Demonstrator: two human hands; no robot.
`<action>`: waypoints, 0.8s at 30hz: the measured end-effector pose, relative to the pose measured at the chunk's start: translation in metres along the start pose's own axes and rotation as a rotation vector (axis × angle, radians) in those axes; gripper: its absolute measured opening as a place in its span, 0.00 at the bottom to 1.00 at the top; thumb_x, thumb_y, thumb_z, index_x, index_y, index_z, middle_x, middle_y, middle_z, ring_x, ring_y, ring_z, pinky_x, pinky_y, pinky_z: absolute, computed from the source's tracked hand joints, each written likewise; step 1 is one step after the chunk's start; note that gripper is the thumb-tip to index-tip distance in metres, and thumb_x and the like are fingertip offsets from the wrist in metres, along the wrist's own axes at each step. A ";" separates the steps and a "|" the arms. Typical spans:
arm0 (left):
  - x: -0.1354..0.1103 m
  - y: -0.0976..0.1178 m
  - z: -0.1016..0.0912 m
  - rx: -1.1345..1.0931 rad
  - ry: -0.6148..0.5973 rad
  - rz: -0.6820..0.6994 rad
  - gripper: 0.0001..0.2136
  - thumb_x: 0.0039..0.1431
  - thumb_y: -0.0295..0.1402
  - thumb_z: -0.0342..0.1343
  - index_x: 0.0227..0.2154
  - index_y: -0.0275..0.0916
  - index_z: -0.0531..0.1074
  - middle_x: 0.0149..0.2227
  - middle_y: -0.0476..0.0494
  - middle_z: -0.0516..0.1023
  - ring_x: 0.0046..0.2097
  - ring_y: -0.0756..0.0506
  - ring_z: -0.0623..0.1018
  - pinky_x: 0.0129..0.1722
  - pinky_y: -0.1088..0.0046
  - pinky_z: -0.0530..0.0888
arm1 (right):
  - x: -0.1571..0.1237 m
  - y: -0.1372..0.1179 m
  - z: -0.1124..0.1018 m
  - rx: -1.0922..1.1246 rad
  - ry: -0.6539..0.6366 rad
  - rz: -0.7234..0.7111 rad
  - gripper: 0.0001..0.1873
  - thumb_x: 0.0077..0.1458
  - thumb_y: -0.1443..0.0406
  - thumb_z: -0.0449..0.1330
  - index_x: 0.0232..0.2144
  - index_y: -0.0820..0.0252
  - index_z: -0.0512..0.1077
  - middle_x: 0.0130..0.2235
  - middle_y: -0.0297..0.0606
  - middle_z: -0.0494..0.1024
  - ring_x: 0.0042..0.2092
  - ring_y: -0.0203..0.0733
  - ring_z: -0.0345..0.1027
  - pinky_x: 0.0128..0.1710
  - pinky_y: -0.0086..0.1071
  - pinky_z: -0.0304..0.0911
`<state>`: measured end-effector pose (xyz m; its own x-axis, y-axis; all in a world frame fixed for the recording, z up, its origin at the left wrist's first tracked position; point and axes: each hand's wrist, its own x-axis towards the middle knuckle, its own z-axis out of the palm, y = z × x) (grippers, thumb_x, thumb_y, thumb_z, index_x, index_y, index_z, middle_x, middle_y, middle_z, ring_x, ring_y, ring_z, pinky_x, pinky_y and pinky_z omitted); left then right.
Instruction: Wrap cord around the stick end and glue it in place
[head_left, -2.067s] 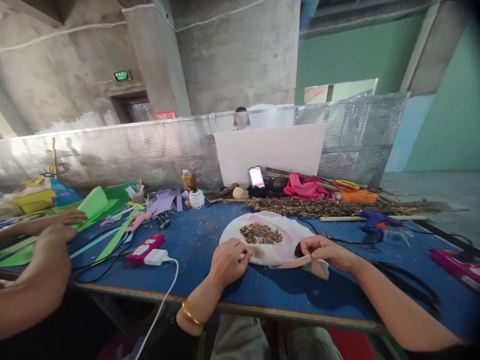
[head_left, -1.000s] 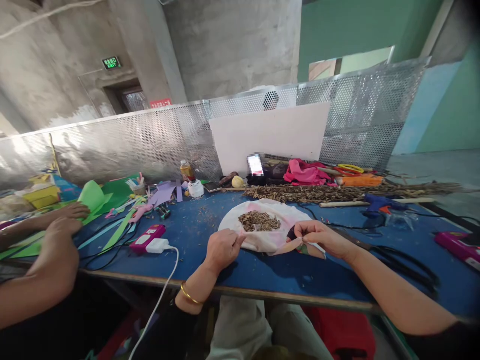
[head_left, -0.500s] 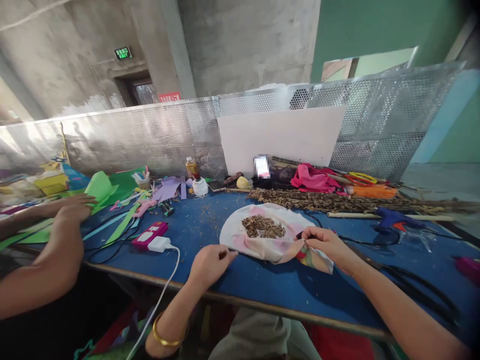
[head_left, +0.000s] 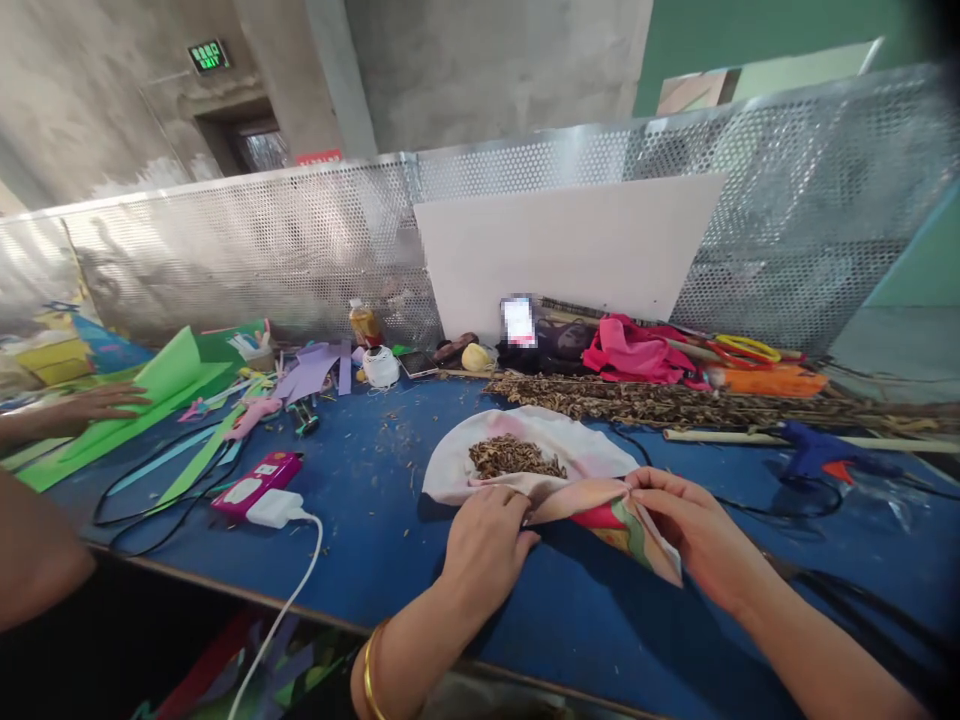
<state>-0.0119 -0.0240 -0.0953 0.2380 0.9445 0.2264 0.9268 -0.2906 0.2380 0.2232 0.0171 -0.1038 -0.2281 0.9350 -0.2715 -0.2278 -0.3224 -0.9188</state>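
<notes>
A whitish round cloth with pink patches lies on the blue table, its near edge folded up so a colourful printed side shows. On it rests a pile of brown dried plant bits. My left hand lies at the near edge of the cloth, fingers bent over the fold, which they grip. My right hand pinches the right end of the fold between thumb and fingers; a printed flap hangs below it. The left fingertips are partly hidden against the cloth.
Dried stalks lie behind the cloth. To the right are a blue glue gun and black-handled scissors. On the left sit a magenta power strip with a white charger, and a co-worker's hand on green paper.
My left hand has moved right and up onto the cloth's near edge and closed on it. My right hand still pinches the fold, with more of the printed side turned up. The view has shifted.
</notes>
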 end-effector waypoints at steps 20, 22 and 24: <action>-0.054 -0.045 -0.065 -0.328 -0.242 0.153 0.11 0.61 0.36 0.51 0.28 0.41 0.76 0.24 0.50 0.78 0.27 0.50 0.76 0.30 0.76 0.68 | -0.014 -0.008 -0.003 -0.847 -0.488 -0.334 0.12 0.55 0.56 0.58 0.32 0.55 0.77 0.36 0.40 0.78 0.40 0.47 0.70 0.41 0.35 0.62; -0.022 -0.064 -0.078 -0.392 -0.134 -0.107 0.17 0.63 0.37 0.45 0.28 0.39 0.77 0.20 0.49 0.77 0.23 0.50 0.75 0.26 0.77 0.68 | -0.002 -0.016 -0.005 -0.897 -0.250 -0.383 0.15 0.57 0.54 0.55 0.32 0.56 0.76 0.36 0.40 0.79 0.38 0.46 0.70 0.38 0.34 0.62; 0.019 -0.080 -0.082 -0.219 0.035 -0.310 0.16 0.61 0.37 0.45 0.31 0.40 0.78 0.25 0.48 0.80 0.28 0.48 0.77 0.30 0.75 0.69 | 0.014 -0.027 -0.006 -1.121 -0.029 -0.394 0.16 0.59 0.54 0.52 0.36 0.55 0.76 0.36 0.38 0.79 0.36 0.44 0.71 0.35 0.32 0.62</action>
<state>-0.1055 0.0043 -0.0322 -0.0576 0.9880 0.1430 0.8680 -0.0211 0.4960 0.2315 0.0397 -0.0846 -0.3523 0.9325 0.0790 0.6652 0.3089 -0.6798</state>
